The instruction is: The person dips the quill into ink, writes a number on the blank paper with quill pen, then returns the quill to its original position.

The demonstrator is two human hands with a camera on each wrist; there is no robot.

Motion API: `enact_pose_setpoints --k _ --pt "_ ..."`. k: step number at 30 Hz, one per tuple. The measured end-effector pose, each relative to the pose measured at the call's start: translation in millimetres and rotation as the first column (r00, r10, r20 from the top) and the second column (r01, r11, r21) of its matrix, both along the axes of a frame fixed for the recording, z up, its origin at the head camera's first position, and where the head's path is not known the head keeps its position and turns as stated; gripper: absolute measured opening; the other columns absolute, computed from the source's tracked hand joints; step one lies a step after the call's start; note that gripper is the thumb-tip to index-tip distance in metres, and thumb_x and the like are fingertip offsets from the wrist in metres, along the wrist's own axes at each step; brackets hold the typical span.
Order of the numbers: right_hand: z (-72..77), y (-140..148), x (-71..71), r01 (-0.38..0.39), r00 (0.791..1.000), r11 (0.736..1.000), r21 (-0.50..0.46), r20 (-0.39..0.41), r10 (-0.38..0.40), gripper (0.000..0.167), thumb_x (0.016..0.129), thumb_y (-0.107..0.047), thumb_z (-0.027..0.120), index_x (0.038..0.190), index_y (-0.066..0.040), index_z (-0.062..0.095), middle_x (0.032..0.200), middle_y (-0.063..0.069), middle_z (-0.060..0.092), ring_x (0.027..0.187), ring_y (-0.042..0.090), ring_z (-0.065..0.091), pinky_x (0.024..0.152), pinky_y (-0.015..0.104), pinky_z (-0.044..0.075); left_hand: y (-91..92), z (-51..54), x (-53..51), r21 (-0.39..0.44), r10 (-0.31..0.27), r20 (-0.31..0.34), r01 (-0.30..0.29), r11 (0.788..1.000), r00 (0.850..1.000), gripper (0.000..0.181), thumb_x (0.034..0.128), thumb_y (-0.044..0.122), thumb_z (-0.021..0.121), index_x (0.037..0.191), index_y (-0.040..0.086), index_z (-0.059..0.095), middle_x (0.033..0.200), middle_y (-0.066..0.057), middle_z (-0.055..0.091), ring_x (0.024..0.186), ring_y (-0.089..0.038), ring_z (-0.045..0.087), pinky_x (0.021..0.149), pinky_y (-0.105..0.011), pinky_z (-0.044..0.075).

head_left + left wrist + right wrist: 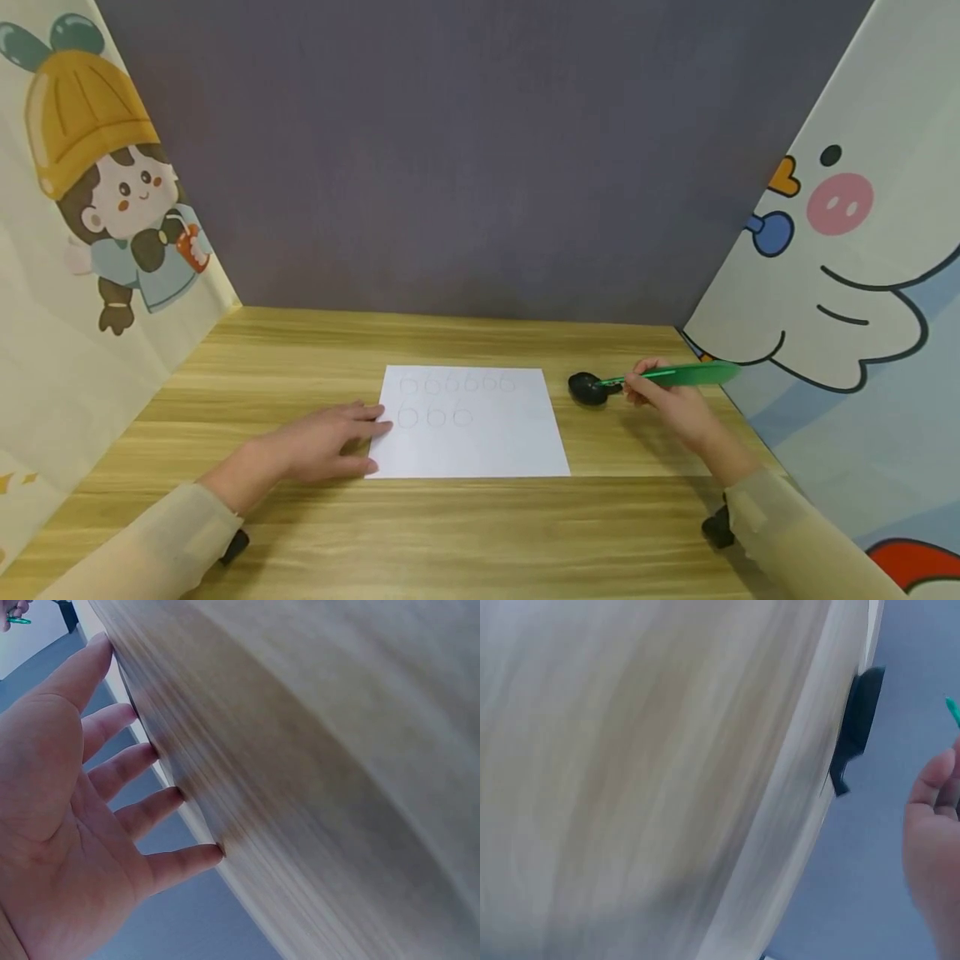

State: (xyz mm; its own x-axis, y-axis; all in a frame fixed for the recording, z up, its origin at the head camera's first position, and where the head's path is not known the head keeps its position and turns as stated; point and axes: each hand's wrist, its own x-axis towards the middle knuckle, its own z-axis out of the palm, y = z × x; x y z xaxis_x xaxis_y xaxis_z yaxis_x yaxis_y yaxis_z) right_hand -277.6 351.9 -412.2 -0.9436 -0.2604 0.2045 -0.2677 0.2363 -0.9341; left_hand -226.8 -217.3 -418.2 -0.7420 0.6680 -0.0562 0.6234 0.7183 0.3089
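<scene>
A white sheet of paper [495, 442] lies on the table with two rows of faint, round pencil-like marks. My left hand [330, 442] rests at its left edge, fingers spread and fingertips down on the surface; the left wrist view shows the same hand [82, 795] with its palm raised. To the right of the paper is a black short-handled spoon [587, 389]. My right hand [671, 406] pinches a long green leaf-shaped pen [690, 374], its thin end pointing left over the spoon. In the right wrist view, the spoon [859, 716] lies on the table, and the pen's tip [952, 710] is raised above it.
The wood-grain table [480, 533] meets a dark grey panel [480, 167] at the back. Cartoon-printed panels stand at the left [45, 350] and right [885, 333]; the pen's broad end reaches close to the right one in the head view.
</scene>
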Motion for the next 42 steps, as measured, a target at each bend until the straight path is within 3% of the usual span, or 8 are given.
enact_pose_setpoints --k 4,9,17,22,26,35,42 --pt "0.8 -7 1.8 -0.059 0.997 0.991 -0.12 0.05 0.065 0.016 0.119 -0.017 0.049 0.115 -0.003 0.056 0.101 0.003 0.079 0.088 0.012 0.076 0.083 0.03 0.066 -0.5 1.0 -0.9 0.002 -0.006 0.002 0.006 1.0 1.0 0.068 0.1066 0.049 0.07 0.159 0.008 0.058 0.17 -0.023 0.048 0.157 -0.054 0.042 0.125 -0.071 0.039" --pt "-0.6 -13 2.7 -0.119 0.99 0.987 -0.106 0.059 0.125 0.024 0.12 -0.019 0.042 0.123 0.0 0.056 0.108 0.002 0.08 0.092 0.016 0.075 0.085 0.032 0.065 -0.9 0.5 -2.5 0.001 -0.005 0.011 0.005 1.0 1.0 0.068 0.1066 0.049 0.07 0.16 0.008 0.058 0.17 -0.022 0.048 0.157 -0.053 0.042 0.125 -0.071 0.039" --pt "-6.8 -11 -5.1 -0.052 0.994 0.997 -0.061 0.089 0.057 0.024 0.118 -0.015 0.05 0.124 0.006 0.061 0.106 0.003 0.079 0.09 0.016 0.076 0.084 0.032 0.066 -0.5 1.3 -2.3 0.002 -0.008 0.008 0.008 1.0 1.0 0.068 0.1067 0.049 0.07 0.16 0.008 0.058 0.17 -0.022 0.049 0.157 -0.053 0.043 0.124 -0.071 0.04" --pt "-5.8 -8 -9.4 0.007 0.993 1.0 -0.008 0.116 -0.006 0.024 0.118 -0.015 0.05 0.128 0.002 0.064 0.107 0.005 0.079 0.092 0.019 0.077 0.084 0.033 0.067 -0.5 1.6 -1.4 0.007 -0.018 -0.005 0.018 1.0 1.0 0.068 0.1065 0.049 0.07 0.159 0.007 0.058 0.168 -0.024 0.05 0.155 -0.055 0.044 0.123 -0.072 0.04" --pt "-3.8 -6 -12.7 0.023 0.989 1.0 0.011 0.144 -0.025 0.032 0.118 -0.016 0.048 0.133 0.01 0.059 0.109 0.004 0.079 0.093 0.019 0.077 0.087 0.033 0.067 -1.6 0.6 -1.2 -0.002 -0.009 -0.002 0.009 1.0 1.0 0.069 0.1066 0.051 0.069 0.159 0.008 0.058 0.169 -0.023 0.049 0.156 -0.054 0.043 0.124 -0.072 0.039" --pt "-6.0 -3 -19.1 0.0 0.981 0.999 0.039 0.194 -0.008 0.046 0.117 -0.014 0.04 0.147 0.021 0.044 0.118 0.009 0.076 0.102 0.02 0.076 0.094 0.034 0.067 -1.0 -0.5 -1.5 -0.017 0.003 -0.001 -0.003 1.0 1.0 0.069 0.1068 0.052 0.068 0.16 0.01 0.058 0.17 -0.02 0.048 0.158 -0.052 0.043 0.125 -0.07 0.04" --pt "-10.3 0 -22.5 -0.021 0.974 0.997 0.069 0.227 0.005 0.045 0.116 -0.012 0.042 0.147 0.021 0.045 0.12 0.013 0.073 0.102 0.018 0.076 0.092 0.031 0.066 -1.2 -0.6 -0.9 -0.02 0.006 0.007 -0.006 1.0 1.0 0.069 0.1067 0.053 0.068 0.161 0.011 0.057 0.171 -0.019 0.048 0.158 -0.052 0.042 0.126 -0.071 0.039"
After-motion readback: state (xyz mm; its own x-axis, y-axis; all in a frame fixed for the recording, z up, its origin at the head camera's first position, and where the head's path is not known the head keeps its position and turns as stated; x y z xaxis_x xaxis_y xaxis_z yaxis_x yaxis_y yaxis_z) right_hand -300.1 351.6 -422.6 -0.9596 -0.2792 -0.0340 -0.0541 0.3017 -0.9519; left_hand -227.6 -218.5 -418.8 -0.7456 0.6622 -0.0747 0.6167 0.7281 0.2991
